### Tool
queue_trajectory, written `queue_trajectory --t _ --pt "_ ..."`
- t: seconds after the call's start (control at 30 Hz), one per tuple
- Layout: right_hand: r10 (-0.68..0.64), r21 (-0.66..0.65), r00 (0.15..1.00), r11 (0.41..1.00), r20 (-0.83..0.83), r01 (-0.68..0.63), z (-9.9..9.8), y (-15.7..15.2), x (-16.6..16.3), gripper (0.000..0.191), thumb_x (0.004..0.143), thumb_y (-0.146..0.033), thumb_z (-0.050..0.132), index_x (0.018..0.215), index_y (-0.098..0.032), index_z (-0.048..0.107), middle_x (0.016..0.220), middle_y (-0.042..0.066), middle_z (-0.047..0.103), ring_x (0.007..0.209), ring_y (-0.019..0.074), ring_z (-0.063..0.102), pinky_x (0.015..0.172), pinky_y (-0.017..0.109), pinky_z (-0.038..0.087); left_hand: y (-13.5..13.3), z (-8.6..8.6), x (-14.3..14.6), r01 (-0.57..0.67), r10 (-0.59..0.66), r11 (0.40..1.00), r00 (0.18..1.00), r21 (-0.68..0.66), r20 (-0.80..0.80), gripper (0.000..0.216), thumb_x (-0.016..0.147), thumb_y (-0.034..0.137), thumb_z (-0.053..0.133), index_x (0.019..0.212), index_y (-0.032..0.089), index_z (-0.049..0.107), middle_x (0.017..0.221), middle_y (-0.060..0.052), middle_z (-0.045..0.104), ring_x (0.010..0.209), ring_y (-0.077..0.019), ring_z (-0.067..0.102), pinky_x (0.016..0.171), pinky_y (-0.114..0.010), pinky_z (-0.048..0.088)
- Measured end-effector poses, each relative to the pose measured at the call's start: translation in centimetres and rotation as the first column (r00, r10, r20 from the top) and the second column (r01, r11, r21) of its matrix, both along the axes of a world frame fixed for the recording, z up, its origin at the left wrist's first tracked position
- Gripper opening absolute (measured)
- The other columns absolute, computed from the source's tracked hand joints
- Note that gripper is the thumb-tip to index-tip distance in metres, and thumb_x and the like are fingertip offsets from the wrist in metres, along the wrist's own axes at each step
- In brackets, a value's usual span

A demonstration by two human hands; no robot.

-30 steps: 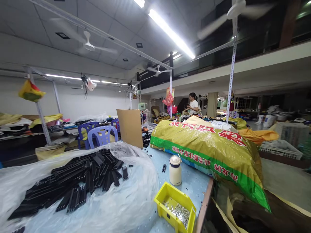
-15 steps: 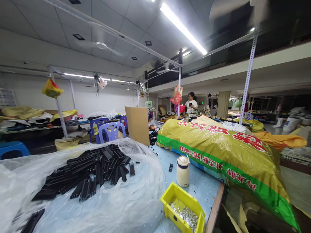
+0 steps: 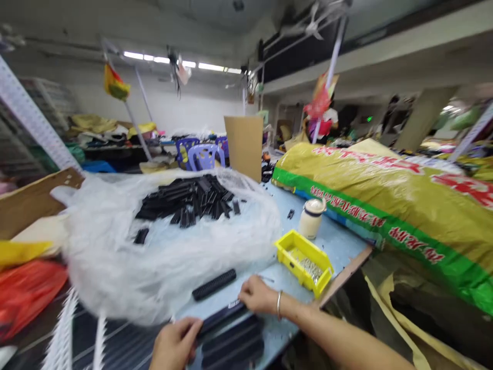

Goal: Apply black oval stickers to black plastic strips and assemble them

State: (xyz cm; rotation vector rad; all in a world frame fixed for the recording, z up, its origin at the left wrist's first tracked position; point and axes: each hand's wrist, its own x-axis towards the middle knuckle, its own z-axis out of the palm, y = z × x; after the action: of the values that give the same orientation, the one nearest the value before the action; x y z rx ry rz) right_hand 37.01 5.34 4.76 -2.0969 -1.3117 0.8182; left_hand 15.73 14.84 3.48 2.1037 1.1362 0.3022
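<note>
A long black plastic strip (image 3: pixel 221 317) with a small pale marking lies between my two hands, low over the blue table. My left hand (image 3: pixel 174 343) grips its near left end between thumb and fingers. At the far right end, my right hand (image 3: pixel 259 295), a bangle on its wrist, pinches the strip. Several more black strips (image 3: pixel 233 347) lie side by side just below it. Above it rests a ribbed black piece (image 3: pixel 214 284). A pile of black plastic parts (image 3: pixel 188 198) sits on a crumpled clear plastic sheet (image 3: pixel 162 272). Motion blurs the finer details.
Right of my hands stands a yellow bin (image 3: pixel 298 270) with small metal pieces, a cream flask (image 3: pixel 312 221) behind it. A large yellow-green sack (image 3: pixel 370 180) lies along the right side. A cardboard sheet (image 3: pixel 244 149) stands at the back. A red bag (image 3: pixel 31 295) is at left.
The view has swung down and leftward. Both my hands have come into view, holding the black strip. The table items now appear higher in the picture.
</note>
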Motion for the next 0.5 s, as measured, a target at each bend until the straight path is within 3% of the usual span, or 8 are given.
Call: queue_trajectory --t 0.1,0.23,0.5 --pt "0.001 0.002 0.996 1.0 -0.085 -0.001 -1.3 -0.2 0.4 0.028 0.077 -0.013 0.056 0.049 -0.015 0.05 0.042 -0.007 0.035 0.05 0.008 0.038 0.05 0.021 0.025 -0.2 -0.7 0.0 -0.013 0.022 0.997 0.994 -0.08 0.109 0.045 0.078 0.054 0.052 0.052 0.018 0.062 0.039 -0.003 0.06 0.039 -0.0184 0.057 0.047 -0.027 0.041" --pt "0.019 -0.031 0.981 0.999 -0.194 -0.025 -2.0 -0.7 1.1 0.027 0.084 -0.017 0.046 0.057 -0.016 0.051 0.047 -0.004 0.049 0.044 0.0081 0.047 0.046 0.019 0.032 -0.2 -1.3 0.1 -0.054 0.068 0.988 0.993 -0.144 0.096 0.042 0.078 0.051 0.048 0.059 0.017 0.065 0.041 -0.002 0.06 0.04 -0.016 0.058 0.046 -0.024 0.041" --pt "0.01 -0.004 0.978 1.0 -0.206 -0.011 -1.8 -1.2 1.5 0.03 0.09 -0.027 0.04 0.068 -0.015 0.056 0.051 -0.003 0.053 0.042 0.0076 0.049 0.043 0.017 0.035 -1.0 -0.2 -0.1 -0.072 0.071 0.997 0.994 0.012 0.087 0.04 0.083 0.043 0.042 0.056 0.019 0.059 0.05 -0.003 0.061 0.054 -0.0177 0.058 0.057 -0.027 0.038"
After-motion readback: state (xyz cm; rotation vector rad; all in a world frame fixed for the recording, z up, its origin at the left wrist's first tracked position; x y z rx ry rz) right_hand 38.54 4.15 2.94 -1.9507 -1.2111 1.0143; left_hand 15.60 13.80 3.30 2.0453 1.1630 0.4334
